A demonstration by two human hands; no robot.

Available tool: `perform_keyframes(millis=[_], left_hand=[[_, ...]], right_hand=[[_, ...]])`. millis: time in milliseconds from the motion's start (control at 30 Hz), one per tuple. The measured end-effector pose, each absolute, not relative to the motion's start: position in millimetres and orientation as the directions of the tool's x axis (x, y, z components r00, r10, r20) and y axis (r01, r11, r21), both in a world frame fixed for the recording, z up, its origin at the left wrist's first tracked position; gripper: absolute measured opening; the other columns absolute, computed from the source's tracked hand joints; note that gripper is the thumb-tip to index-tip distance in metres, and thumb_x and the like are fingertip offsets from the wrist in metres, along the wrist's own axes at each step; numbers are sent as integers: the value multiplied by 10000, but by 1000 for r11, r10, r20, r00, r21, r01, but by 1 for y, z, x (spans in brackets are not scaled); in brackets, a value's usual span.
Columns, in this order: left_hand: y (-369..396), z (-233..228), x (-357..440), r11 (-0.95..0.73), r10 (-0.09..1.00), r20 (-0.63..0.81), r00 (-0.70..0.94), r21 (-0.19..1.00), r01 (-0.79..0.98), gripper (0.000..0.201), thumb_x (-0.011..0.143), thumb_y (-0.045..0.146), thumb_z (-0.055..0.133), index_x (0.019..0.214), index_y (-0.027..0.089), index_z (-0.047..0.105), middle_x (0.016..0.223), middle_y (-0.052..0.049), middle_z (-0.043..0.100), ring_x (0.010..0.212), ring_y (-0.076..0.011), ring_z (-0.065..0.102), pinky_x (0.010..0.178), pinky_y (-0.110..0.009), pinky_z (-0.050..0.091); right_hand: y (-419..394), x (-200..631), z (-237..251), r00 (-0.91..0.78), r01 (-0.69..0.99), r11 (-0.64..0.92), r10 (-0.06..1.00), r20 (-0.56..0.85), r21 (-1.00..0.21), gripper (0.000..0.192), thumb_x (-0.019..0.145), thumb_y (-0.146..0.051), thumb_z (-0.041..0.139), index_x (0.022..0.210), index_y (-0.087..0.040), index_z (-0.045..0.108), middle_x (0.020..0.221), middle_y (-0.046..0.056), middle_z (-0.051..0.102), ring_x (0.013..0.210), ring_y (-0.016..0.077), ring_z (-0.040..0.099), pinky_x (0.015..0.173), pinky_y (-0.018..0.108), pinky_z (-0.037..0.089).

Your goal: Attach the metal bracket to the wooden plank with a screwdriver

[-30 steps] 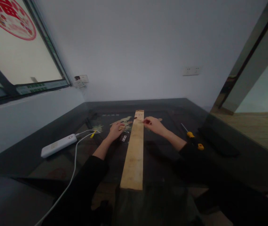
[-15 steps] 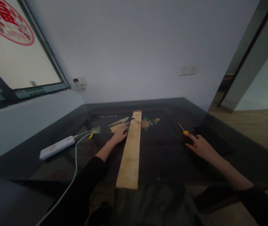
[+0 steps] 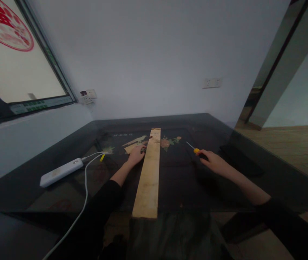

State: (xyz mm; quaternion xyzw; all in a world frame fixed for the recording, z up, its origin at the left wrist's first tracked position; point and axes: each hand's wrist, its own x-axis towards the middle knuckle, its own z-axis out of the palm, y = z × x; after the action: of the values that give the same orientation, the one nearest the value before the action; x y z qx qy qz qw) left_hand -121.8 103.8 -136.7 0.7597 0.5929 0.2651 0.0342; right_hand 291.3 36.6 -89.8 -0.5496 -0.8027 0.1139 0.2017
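The right hand (image 3: 214, 162) has its fingers closed around the handle of a screwdriver (image 3: 195, 149), whose yellow collar and thin shaft point away toward the far side of the desk (image 3: 251, 180). The left hand (image 3: 135, 156) lies with fingers pressed flat against the left edge of a wooden plank (image 3: 148, 169), near its far end. The plank lies lengthwise on the desk, its near end at the desk edge. The tool is in hand but well apart from the plank; no driving contact is made yet. Left of the plank: a white power bank (image 3: 61, 172) with cable (image 3: 85, 187).
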Motion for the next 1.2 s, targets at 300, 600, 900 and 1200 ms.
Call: perform_keyframes(millis=[300,600,900,1200], left_hand=[[116,-142,-120,-365,904,387,181,480,798,357,795,114,561,1144,149,621,1148,-113,687,1086,-236,629,1000,-411,477],[109,-140,-130,-387,891,395,224,403,829,425,717,-3,476,1053,165,675,1063,-86,688,1069,-227,612,1006,-398,477],[96,-139,-147,-437,872,388,299,341,832,420,729,25,482,1089,144,663,1219,-123,621,1200,-249,546,1079,-411,423],[78,-132,-161,-446,872,403,278,420,790,303,785,66,511,1027,162,666,1127,-107,664,1137,-237,589,1037,-404,453]], right_hand=[[68,177,-54,-535,518,543,809,245,-661,292,841,-153,470,1095,-183,611,1131,60,674,1040,183,607,941,319,435],[113,70,-48,-524,645,563,818,237,-518,301,877,-132,465,1139,-134,612,1213,89,659,1057,160,602,897,235,426],[114,4,-61,-467,808,498,867,174,-314,326,921,-286,454,1126,-132,654,1129,170,686,1022,262,639,844,333,457],[114,-23,-76,-476,847,510,853,215,-149,354,936,-300,451,1131,-105,672,1178,215,649,1205,337,481,972,457,375]])
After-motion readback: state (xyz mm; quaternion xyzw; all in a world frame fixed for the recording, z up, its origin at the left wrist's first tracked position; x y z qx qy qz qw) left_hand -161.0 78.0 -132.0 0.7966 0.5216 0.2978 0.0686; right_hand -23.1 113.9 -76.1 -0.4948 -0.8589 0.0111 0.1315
